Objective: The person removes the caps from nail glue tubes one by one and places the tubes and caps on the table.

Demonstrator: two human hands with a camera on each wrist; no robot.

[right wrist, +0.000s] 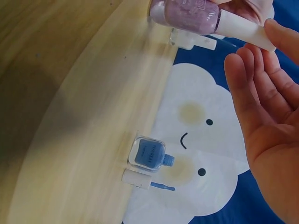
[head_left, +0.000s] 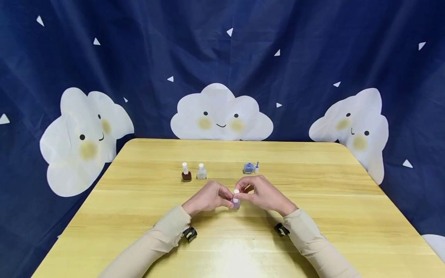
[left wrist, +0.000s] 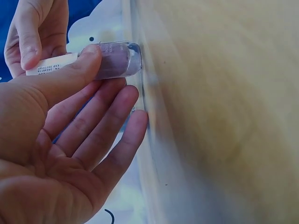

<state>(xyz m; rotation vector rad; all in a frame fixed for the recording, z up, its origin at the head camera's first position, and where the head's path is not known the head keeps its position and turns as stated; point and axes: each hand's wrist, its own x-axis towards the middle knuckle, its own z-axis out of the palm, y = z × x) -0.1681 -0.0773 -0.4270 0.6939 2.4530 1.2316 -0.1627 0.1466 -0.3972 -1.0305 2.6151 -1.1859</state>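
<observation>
A nail polish bottle [right wrist: 191, 15] of mauve-purple polish with a tall white cap [right wrist: 245, 29] is upright at the table's middle. My left hand [head_left: 211, 196] pinches the glass body between thumb and fingers, its other fingers spread loosely in the left wrist view. My right hand [head_left: 261, 194] pinches the top of the white cap with thumb and fingertips. The cap sits on the bottle's neck. Beyond my right hand stands an uncapped blue nail polish bottle [head_left: 248, 168], and its white cap with the blue-coated brush [head_left: 257, 167] pointing up is beside it.
Farther back on the left stand a dark brown nail polish bottle [head_left: 186, 176] and a clear one [head_left: 201, 172], both white-capped. The wooden table [head_left: 313, 185] reaches back to a navy curtain [head_left: 295, 69] printed with smiling clouds.
</observation>
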